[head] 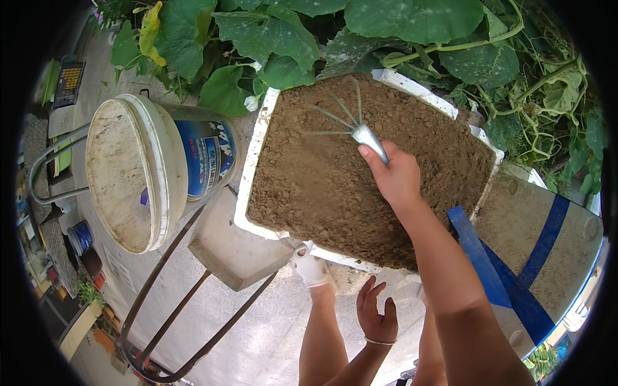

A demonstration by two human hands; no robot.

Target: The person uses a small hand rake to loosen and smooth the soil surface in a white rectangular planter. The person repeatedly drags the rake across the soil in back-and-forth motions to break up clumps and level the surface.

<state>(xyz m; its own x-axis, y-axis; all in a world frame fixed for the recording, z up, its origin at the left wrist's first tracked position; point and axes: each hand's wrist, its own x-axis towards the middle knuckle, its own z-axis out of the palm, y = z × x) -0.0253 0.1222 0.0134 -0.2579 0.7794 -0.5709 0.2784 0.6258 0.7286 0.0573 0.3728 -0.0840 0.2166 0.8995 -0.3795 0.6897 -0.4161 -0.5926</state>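
Note:
My right hand (398, 177) grips the metal handle of a small hand rake (369, 140), whose thin, splayed tines rest at or just over brown soil (314, 193). The soil fills a white foam box (254, 159) with broken, jagged edges. Below the box's near edge, my left hand (378, 316) is held up with fingers apart and slightly curled, with nothing in it. A bangle circles the left wrist. Whether the tine tips go into the soil is hard to tell.
Left of the box lies a plastic bucket (166, 169) with a blue label. Near it are a dustpan-like metal tray (241, 241) and bent metal tubing (169, 299). Broad-leaved vines (270, 38) crowd the far edge. At right stands a dusty board (531, 231) with blue tape.

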